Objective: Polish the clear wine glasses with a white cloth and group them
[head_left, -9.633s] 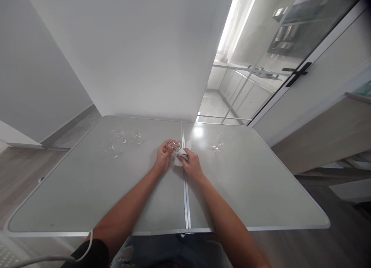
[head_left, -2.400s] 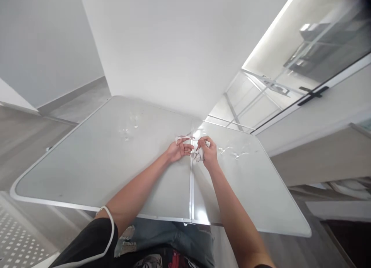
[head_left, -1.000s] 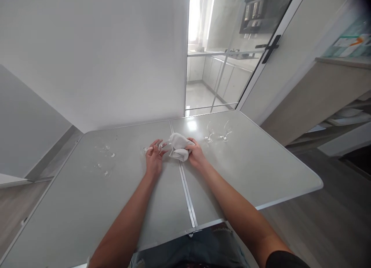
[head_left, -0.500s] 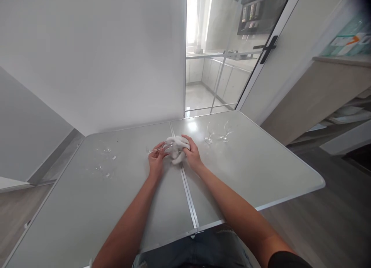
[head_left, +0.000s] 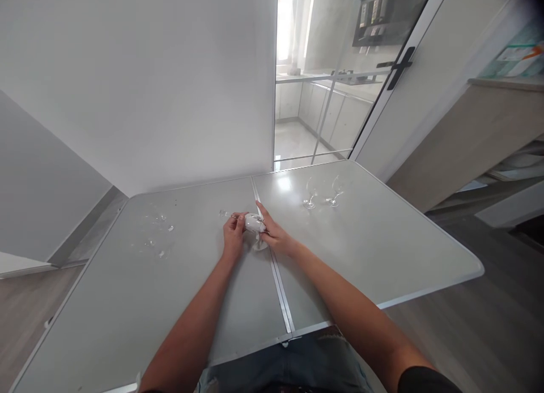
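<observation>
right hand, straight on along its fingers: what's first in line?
The right hand points away and slightly left, and rests against the white cloth bunched at the clear stemmed glass in the left hand. Past those, only bare grey folding table, then the white wall, though depth is unclear.

You have one view, from the camera worn on your head. It looks forward and steeply down along both forearms. Your left hand and right hand sit near the middle of the frame, small at the end of your outstretched arms, closed on the glass and the cloth. The wide lens takes in nearly the whole table. Two standing glasses lie beyond the right hand, and the wall and glass door rise beyond both hands.
</observation>
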A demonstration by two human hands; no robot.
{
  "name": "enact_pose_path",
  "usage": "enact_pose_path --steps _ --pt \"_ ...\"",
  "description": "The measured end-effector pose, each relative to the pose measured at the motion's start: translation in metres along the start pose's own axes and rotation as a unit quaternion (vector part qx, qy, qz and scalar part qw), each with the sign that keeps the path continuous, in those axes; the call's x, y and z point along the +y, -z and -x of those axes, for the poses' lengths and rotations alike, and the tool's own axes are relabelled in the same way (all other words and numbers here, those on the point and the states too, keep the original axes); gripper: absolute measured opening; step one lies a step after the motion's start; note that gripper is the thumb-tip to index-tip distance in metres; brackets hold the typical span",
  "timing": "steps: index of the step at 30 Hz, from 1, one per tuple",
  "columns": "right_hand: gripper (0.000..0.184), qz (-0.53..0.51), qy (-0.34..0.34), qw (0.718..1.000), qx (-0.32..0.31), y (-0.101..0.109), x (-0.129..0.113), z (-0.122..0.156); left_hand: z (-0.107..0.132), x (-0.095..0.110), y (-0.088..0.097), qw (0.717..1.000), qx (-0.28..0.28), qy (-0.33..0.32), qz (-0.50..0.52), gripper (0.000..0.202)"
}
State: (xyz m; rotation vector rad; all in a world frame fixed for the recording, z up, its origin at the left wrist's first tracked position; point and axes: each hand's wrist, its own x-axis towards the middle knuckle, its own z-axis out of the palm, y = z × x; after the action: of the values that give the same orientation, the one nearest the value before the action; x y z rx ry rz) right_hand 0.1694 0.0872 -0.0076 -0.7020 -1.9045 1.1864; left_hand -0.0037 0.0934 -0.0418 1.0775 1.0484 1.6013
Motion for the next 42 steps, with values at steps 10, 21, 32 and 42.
enact_pose_path --steps 10,21,32,42 --pt "0.085 -0.081 -0.033 0.996 0.037 -0.001 -0.01 -0.001 0.0 0.002 0.001 0.998 -0.023 0.017 0.049 0.04" --pt "0.095 -0.307 -0.094 0.944 0.078 -0.007 -0.007 0.0 -0.004 0.004 0.004 0.994 -0.034 0.016 0.106 0.038" --pt "0.076 -0.173 -0.054 0.977 0.112 -0.009 -0.008 -0.001 -0.004 0.002 0.001 0.996 -0.028 0.027 0.084 0.039" --pt "0.085 -0.23 -0.072 0.967 0.085 -0.007 0.0 -0.001 -0.004 0.004 0.003 0.991 -0.026 0.027 0.125 0.038"
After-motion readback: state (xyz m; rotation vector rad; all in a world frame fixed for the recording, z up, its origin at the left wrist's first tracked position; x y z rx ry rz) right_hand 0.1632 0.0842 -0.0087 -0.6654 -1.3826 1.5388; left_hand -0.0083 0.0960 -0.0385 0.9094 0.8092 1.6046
